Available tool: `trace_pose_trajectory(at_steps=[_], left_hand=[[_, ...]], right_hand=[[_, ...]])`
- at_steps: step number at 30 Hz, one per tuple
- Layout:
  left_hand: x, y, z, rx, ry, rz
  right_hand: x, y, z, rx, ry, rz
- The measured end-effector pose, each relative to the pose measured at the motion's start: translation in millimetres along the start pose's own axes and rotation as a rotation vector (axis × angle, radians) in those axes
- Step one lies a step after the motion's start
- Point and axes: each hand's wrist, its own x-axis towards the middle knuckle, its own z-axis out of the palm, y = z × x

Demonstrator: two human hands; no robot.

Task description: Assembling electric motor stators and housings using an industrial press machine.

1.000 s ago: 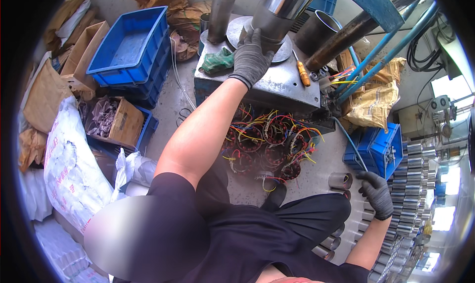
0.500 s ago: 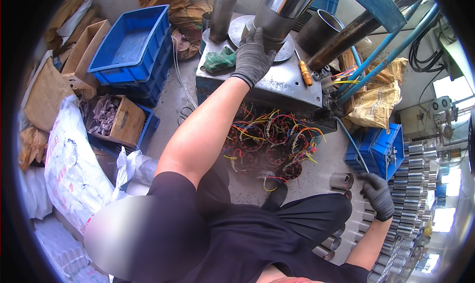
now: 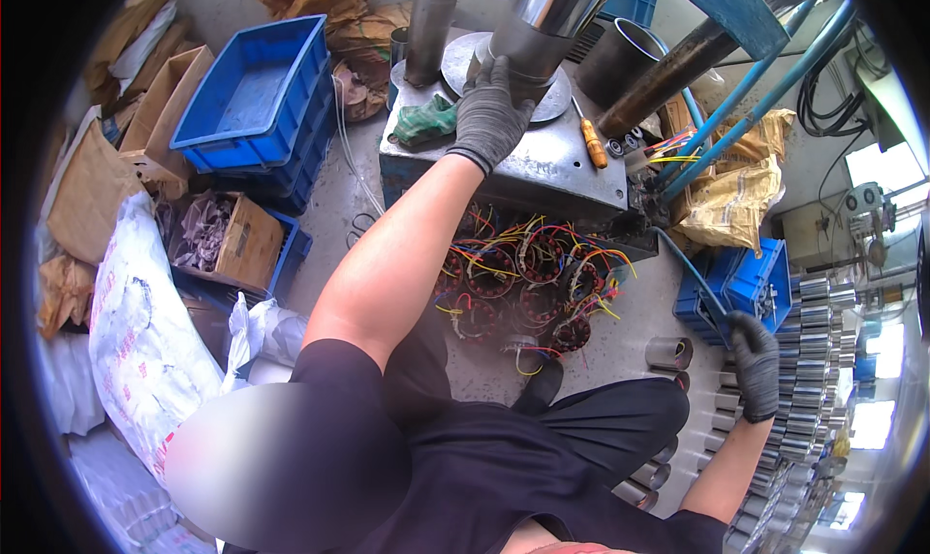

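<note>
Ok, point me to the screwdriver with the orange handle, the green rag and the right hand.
screwdriver point(image 3: 592, 147), head view, on its orange handle.
green rag point(image 3: 424, 120), head view, middle of the cloth.
right hand point(image 3: 756, 360), head view, back of the glove.

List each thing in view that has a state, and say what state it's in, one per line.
Left hand: gloved, gripping the metal cylinder.
Right hand: gloved, closed around a blue hose.
Blue crate: empty, stacked on another.
Cardboard box: open, filled with scraps.
Wire coils: heaped loose on the floor.
Screwdriver: lying flat.
</note>
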Motion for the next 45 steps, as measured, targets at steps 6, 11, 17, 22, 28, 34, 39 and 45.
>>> trace_pose_trajectory(at_steps=[6, 11, 17, 22, 28, 34, 39, 45], left_hand=[[0, -12, 7, -0.021, -0.007, 0.035], [-10, -6, 18, -0.044, 0.103, 0.121], [-36, 18, 26, 0.109, -0.214, 0.231], [-67, 37, 39, 0.306, -0.445, 0.323], [-110, 59, 63, 0.552, -0.565, 0.695], [-116, 73, 67, 0.235, -0.681, 0.908], [-64, 37, 79, 0.579, -0.399, 0.721], [-44, 44, 66, 0.573, -0.402, 0.441]], right_hand=[[108, -17, -34, -0.197, 0.598, -0.234], [196, -18, -87, -1.189, 0.554, -0.457], [241, -39, -81, -0.522, 0.655, -0.150], [237, -37, -87, -0.573, 0.511, 0.015], [233, -42, -84, -0.519, 0.514, 0.021], [229, -43, -85, -0.433, 0.520, 0.060], [233, -42, -84, -0.458, 0.500, 0.037], [230, -45, -84, -0.472, 0.474, 0.066]])
